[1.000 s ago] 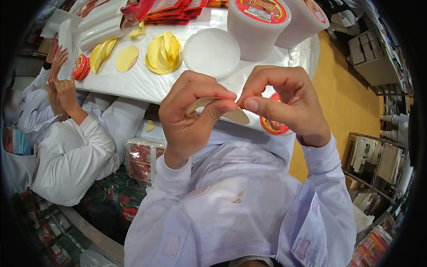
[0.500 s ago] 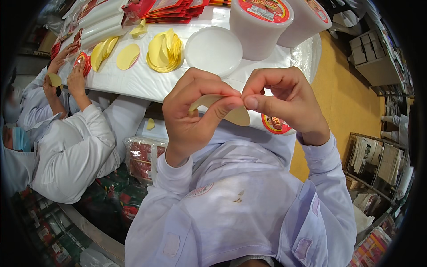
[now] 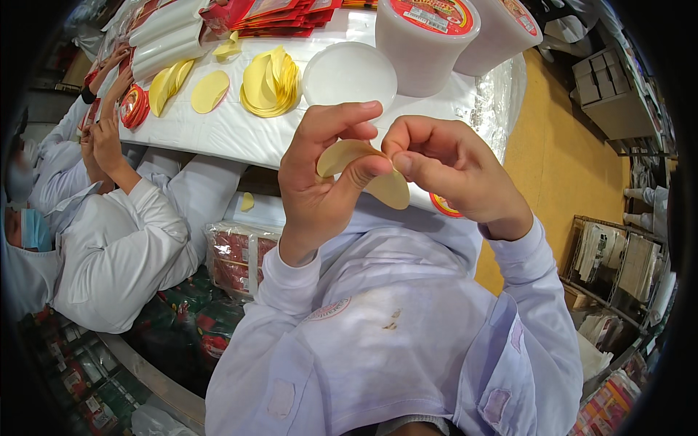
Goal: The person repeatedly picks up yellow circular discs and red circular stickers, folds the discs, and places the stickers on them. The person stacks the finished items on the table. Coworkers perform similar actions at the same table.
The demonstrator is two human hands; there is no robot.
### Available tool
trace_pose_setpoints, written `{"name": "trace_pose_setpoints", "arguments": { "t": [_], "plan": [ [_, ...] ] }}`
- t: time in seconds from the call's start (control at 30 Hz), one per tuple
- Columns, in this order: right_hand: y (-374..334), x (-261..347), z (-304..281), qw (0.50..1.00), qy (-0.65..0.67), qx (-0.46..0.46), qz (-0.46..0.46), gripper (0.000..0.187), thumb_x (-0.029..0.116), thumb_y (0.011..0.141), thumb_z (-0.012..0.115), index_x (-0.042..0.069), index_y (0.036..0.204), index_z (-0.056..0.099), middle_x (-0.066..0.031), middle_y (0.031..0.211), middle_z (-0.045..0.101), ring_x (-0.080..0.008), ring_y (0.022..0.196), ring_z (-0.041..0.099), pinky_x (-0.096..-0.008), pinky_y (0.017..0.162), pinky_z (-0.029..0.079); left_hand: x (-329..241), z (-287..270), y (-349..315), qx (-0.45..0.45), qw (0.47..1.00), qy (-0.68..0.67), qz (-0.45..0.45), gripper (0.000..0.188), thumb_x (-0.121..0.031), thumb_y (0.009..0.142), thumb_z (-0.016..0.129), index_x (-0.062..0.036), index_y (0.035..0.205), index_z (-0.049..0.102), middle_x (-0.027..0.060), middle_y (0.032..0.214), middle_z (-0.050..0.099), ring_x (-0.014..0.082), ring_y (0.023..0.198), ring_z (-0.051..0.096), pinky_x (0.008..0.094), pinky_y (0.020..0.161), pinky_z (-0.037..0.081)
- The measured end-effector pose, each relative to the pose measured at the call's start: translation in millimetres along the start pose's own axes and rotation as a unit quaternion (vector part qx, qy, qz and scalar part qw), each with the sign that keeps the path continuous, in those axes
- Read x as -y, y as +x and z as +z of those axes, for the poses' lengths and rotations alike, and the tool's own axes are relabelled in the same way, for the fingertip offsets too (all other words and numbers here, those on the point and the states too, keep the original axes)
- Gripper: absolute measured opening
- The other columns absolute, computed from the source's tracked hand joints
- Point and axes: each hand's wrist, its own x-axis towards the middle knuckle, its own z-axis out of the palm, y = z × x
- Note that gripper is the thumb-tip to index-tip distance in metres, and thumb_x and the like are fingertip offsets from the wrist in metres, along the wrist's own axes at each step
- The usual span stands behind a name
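Observation:
In front of my chest, between both hands, a round label [image 3: 389, 187] shows its pale yellow back and bends in the middle. My left hand [image 3: 309, 182] is closed on its left part, thumb against it, the index finger raised away. Thumb and index finger of my right hand [image 3: 465, 174] pinch its upper edge near the middle. Past my hands, a round white lid [image 3: 349, 76] lies on the table. To its left are a fanned stack of yellow-backed round labels [image 3: 269, 83] and a single one [image 3: 211, 92]. Below my right hand, a red-and-yellow printed label [image 3: 443, 205] is partly hidden.
Two white tubs [image 3: 423, 65] with red labels on top stand at the white-covered table's [image 3: 233, 138] far right. Red packets [image 3: 283, 16] and white trays [image 3: 167, 43] lie farther back. A co-worker in white [image 3: 123, 254] sits at left, beside a plastic-wrapped bundle [image 3: 236, 254].
My left index finger has lifted off the label, and the label's bend has opened somewhat. My right hand still pinches it. The co-worker's hands have moved.

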Motion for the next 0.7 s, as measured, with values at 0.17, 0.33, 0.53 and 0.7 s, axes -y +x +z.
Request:
{"name": "trace_pose_setpoints", "arguments": {
  "t": [0.17, 0.33, 0.53, 0.7],
  "plan": [
    [4, -12, -12, 0.994, 0.091, 0.02, 0.058, 0.019, 0.024, 0.099, 0.064, 0.006, 0.096, 0.068, 0.0043, 0.085, 0.061, -0.0052, 0.076, 0.052, -0.0236, 0.07, 0.043, 8, -13, 6, 0.043, 0.925, 0.283, 0.248, 0.022, -0.004, 0.077, 0.082, -0.0158, 0.095, 0.078, 0.0053, 0.11, 0.063, 0.0221, 0.104, 0.063, 0.0381, 0.093, 0.054],
    [4, -17, -9, 0.972, 0.198, 0.009, 0.125, 0.022, 0.027, 0.102, 0.061, 0.006, 0.103, 0.068, 0.001, 0.093, 0.066, -0.0068, 0.081, 0.054, -0.0245, 0.075, 0.045, 13, -17, 1, -0.002, 0.904, 0.319, 0.285, 0.024, -0.004, 0.077, 0.081, -0.0193, 0.095, 0.076, 0.0028, 0.103, 0.067, 0.0229, 0.091, 0.065, 0.0405, 0.086, 0.055],
    [18, -30, 15, 0.978, -0.066, -0.059, -0.189, 0.03, 0.027, 0.102, 0.064, 0.006, 0.123, 0.066, -0.0058, 0.132, 0.062, -0.0139, 0.103, 0.062, -0.03, 0.087, 0.048, 23, 1, -15, -0.11, 0.989, -0.014, 0.099, 0.013, 0.001, 0.095, 0.071, 0.0, 0.107, 0.066, 0.0092, 0.101, 0.068, 0.0136, 0.092, 0.064, 0.0248, 0.081, 0.051],
    [38, -27, 3, 0.905, -0.26, -0.14, -0.306, 0.019, 0.01, 0.086, 0.08, 0.005, 0.103, 0.073, -0.0082, 0.118, 0.072, -0.0157, 0.099, 0.067, -0.0306, 0.082, 0.05, 23, -14, -13, -0.185, 0.979, -0.083, 0.0, 0.017, -0.007, 0.097, 0.072, 0.0023, 0.109, 0.063, 0.0069, 0.099, 0.067, 0.0095, 0.091, 0.062, 0.0227, 0.081, 0.049]
  ]
}}
